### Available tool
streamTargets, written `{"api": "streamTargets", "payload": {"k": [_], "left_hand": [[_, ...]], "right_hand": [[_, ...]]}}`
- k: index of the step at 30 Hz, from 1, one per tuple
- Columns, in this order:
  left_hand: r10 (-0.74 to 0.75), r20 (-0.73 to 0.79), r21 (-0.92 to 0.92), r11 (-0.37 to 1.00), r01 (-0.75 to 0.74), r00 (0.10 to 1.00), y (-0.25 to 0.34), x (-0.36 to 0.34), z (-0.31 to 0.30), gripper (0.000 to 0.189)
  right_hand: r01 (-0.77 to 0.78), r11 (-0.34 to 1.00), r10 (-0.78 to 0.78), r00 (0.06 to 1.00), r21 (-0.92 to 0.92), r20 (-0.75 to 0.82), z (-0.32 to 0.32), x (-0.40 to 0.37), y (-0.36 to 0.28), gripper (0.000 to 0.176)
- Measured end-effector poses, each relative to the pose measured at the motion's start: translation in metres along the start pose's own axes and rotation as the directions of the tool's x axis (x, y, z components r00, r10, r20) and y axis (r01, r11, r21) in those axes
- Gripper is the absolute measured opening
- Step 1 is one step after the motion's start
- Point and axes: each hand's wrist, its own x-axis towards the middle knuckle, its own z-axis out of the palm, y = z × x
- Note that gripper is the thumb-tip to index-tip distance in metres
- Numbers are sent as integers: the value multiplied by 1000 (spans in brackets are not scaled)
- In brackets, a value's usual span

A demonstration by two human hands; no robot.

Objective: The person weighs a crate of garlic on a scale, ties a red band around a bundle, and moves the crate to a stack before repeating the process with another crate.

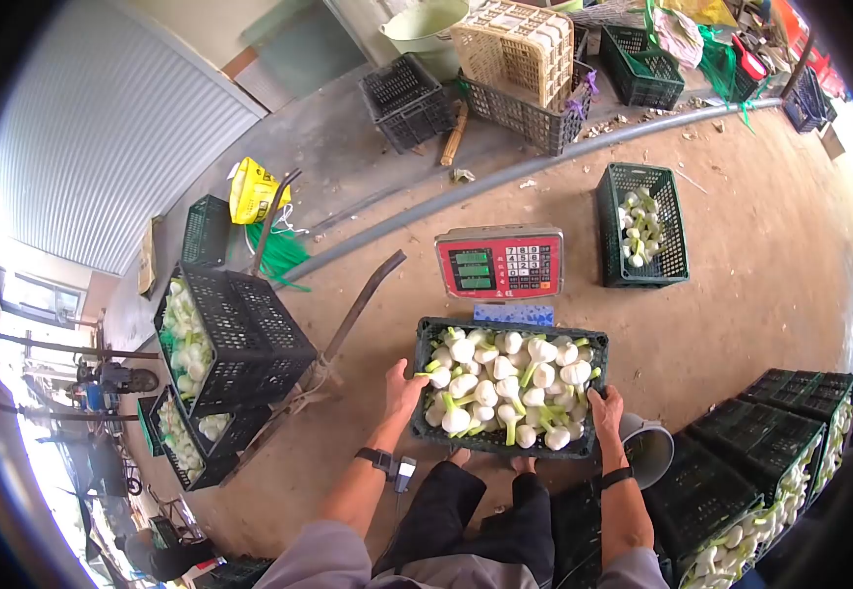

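Note:
A dark green plastic crate (pixel 598 368) full of white bulbs with short green stems (pixel 505 388) is in front of me, just below the scale. My left hand (pixel 404 390) grips its left rim, the thumb on top and the fingers hidden by the crate. At the right rim, my right hand (pixel 605 407) is closed round the edge. The red scale display (pixel 500 265) faces me beyond the crate, with a blue patterned surface (pixel 513 314) showing between them.
Stacked crates of bulbs stand at left (pixel 240 339) beside a cart handle (pixel 363 299), and at lower right (pixel 760 442). A grey bucket (pixel 647 452) is near my right arm. Another crate (pixel 677 226) sits right of the scale. A pipe (pixel 505 179) crosses the floor.

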Motion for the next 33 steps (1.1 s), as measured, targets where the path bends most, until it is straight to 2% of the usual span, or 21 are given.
{"api": "streamTargets", "payload": {"k": [1, 3, 5, 6, 8, 9, 11, 16, 18, 19, 21, 22, 23, 24, 25, 27, 29, 31, 32, 33], "left_hand": [[51, 6, 53, 997, -52, 999, -1, -7, -7, 74], [67, 13, 21, 997, -68, 998, -6, -24, -25, 73], [84, 25, -6, 996, -84, 996, -7, -48, -43, 71], [50, 26, -53, 997, -49, 998, -3, -64, -53, 71], [-16, 23, -113, 993, 19, 1000, -9, -90, -67, 69], [-11, 25, -122, 992, 14, 1000, -17, -101, -75, 69], [-47, 28, -134, 990, 50, 999, -24, -126, -95, 69], [-123, 16, -189, 974, 124, 992, -17, -190, -141, 67], [-156, 17, -207, 966, 156, 988, -13, -206, -155, 67], [-179, 31, -243, 953, 181, 983, -2, -215, -162, 66], [-226, 79, -247, 939, 238, 971, 1, -215, -174, 65], [-208, 115, -287, 929, 233, 971, -7, -208, -172, 63], [-201, 157, -324, 914, 243, 967, -18, -210, -168, 61], [-237, 199, -293, 911, 288, 951, -23, -215, -166, 61], [-204, 267, -269, 923, 276, 942, -19, -207, -157, 59], [-158, 333, -259, 933, 251, 930, -12, -180, -133, 58], [40, 490, -250, 963, 97, 871, -7, -166, -101, 52], [147, 486, -71, 989, -129, 861, 17, -154, -66, 48], [132, 490, -63, 991, -116, 861, 23, -145, -44, 48], [234, 471, -35, 968, -248, 851, 26, -135, -21, 48]], "right_hand": [[24, 999, -25, 1000, 30, 12, -2, -2, -1, 36], [57, 996, -59, 998, 66, 24, -8, -5, -4, 37], [10, 996, -17, 997, 94, 72, -15, -8, -3, 49], [17, 995, -24, 998, 97, 67, -16, -9, -1, 49], [73, 963, -52, 995, 261, -88, -5, -8, 26, 68], [81, 963, -58, 994, 258, -95, -11, -8, 28, 68], [57, 969, -41, 997, 239, -71, -30, -19, 16, 79], [52, 981, -32, 993, 186, -110, -70, -72, -9, 71], [4, 958, 2, 1000, 288, -20, -76, -88, 5, 59], [0, 958, 6, 1000, 285, -22, -83, -102, -3, 59], [-189, 834, 117, 979, 518, 169, -104, -146, -27, 34], [-160, 842, 46, 973, 514, 228, -108, -158, -25, 21], [-161, 858, 46, 970, 487, 240, -113, -175, -37, 23], [-198, 818, 71, 967, 540, 246, -119, -193, -45, 27], [-209, 861, 135, 973, 463, 187, -114, -203, -47, 41], [-275, 874, 190, 952, 401, 239, -106, -210, -46, 55], [-297, 885, 201, 939, 360, 279, -92, -209, -51, 53], [-325, 892, 221, 920, 314, 324, -73, -202, -47, 50], [-208, 961, 140, 934, 183, 329, -57, -191, -40, 47], [-81, 995, 57, 935, 53, 349, -41, -181, -37, 45]]}}
